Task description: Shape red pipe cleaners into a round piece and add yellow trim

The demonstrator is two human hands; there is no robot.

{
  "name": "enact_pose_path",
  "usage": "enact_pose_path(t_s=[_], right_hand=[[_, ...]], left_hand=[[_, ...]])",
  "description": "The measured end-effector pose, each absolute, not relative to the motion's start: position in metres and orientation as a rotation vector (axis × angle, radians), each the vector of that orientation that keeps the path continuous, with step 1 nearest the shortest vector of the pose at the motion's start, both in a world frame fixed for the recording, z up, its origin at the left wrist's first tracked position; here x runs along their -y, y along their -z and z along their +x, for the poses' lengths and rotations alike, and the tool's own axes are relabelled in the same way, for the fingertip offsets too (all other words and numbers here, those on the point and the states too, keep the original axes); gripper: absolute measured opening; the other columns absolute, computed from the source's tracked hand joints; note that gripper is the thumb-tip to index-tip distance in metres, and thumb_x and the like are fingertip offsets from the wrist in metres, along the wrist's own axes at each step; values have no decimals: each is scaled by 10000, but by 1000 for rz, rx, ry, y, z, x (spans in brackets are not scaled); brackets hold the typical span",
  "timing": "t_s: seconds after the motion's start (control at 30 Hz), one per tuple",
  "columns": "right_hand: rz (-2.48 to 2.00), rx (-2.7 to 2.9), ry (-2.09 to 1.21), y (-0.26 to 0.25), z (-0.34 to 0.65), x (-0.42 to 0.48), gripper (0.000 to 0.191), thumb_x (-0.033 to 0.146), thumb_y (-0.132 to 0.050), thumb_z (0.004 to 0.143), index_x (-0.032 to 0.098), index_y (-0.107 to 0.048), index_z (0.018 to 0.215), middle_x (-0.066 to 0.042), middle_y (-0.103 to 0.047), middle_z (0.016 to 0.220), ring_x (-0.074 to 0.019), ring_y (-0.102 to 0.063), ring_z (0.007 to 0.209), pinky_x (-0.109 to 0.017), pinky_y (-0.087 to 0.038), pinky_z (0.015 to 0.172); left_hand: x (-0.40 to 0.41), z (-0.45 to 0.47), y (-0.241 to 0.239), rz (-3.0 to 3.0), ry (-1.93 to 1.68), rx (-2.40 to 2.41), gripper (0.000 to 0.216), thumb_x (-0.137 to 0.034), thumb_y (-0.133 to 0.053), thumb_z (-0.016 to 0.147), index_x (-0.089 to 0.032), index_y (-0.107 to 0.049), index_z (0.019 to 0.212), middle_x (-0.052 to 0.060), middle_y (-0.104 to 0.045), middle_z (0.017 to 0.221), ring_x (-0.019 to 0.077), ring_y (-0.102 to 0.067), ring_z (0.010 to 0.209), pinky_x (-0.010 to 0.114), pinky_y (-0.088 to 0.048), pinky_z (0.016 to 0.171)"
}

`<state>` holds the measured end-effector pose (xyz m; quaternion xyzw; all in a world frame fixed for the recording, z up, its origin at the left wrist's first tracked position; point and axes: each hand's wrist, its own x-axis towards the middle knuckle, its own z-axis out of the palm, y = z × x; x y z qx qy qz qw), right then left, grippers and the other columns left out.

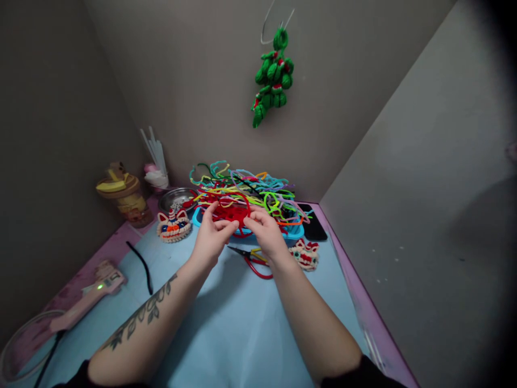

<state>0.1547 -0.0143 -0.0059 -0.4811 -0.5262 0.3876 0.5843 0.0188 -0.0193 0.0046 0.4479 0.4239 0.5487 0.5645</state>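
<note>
Two hands pinch red fuzzy wire; scissors lie beneath; blue basket behind.

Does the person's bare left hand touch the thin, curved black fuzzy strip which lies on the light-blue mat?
Apart. The head view shows the light-blue mat plainly between the left hand and the curved black strip.

Both arms extend forward, left fingers and right fingers bent, nearly meeting.
</note>
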Motion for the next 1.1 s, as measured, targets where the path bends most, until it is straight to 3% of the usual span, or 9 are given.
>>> enact_pose_path(t_s=[0.2, 0.33, 0.4, 0.5, 0.63, 0.77, 0.97, 1.1], right_hand=[[-1130, 1247, -861, 5, 154, 16, 210, 291, -633, 695, 211, -527, 533, -40, -589, 953, -229, -501, 1135, -356, -372, 982], [-1109, 1169, -938, 8, 151, 17, 88, 267, -628, 653, 211, -562, 669, -12, -618, 899, -191, -575, 901, -326, -454, 835], [-1096, 1098, -1033, 9, 150, 17, 192, 260, -619, 642, 221, -571, 824, 6, -627, 866, -170, -584, 783, -312, -473, 750], [-1106, 1047, -1025, 12, 152, 15, 297, 297, -636, 661, 237, -554, 940, 6, -644, 870, -177, -600, 778, -318, -483, 734], [-1161, 1080, -840, 15, 161, 10, 217, 411, -646, 712, 221, -589, 800, -4, -643, 790, -185, -588, 778, -321, -471, 750], [-1119, 936, -847, 9, 173, 8, 301, 512, -571, 764, 218, -564, 702, 5, -624, 706, -163, -562, 675, -308, -457, 682], [-960, 792, -788, -10, 188, 16, 260, 462, -575, 773, 221, -538, 686, 19, -599, 675, -136, -548, 639, -287, -450, 656], [-1019, 901, -815, -14, 187, 19, 230, 446, -598, 767, 222, -575, 814, -10, -648, 801, -158, -594, 757, -307, -468, 720]], left_hand=[[21, 21, -6, 1037, -1292, -996, 1111, -302, -794, 608, -106, -126, 1473, -113, -523, 478, 50, -400, 383, 152, -268, 410], [20, 20, -4, 1084, -1284, -1055, 1072, -306, -789, 598, -109, -178, 1456, -111, -528, 482, 54, -399, 374, 155, -267, 401], [20, 20, -3, 1133, -1248, -1090, 1042, -296, -782, 592, -120, -207, 1443, -106, -540, 499, 62, -424, 382, 160, -288, 409], [22, 21, 1, 1228, -1162, -1099, 966, -270, -759, 599, -140, -256, 1414, -105, -548, 520, 69, -459, 409, 168, -327, 442], [24, 22, 8, 1341, -1044, -1085, 878, -237, -725, 629, -160, -292, 1389, -110, -538, 535, 68, -461, 423, 174, -341, 467], [18, 15, 10, 1437, -957, -1133, 839, -214, -715, 635, -152, -317, 1370, -98, -546, 542, 87, -487, 442, 186, -351, 464], [-1, -10, 4, 1422, -991, -1220, 753, -264, -756, 616, -142, -405, 1271, -88, -547, 532, 87, -456, 404, 183, -317, 407], [-9, -20, 2, 1348, -1041, -1176, 738, -302, -789, 594, -162, -424, 1220, -87, -552, 528, 75, -436, 390, 170, -274, 394]])
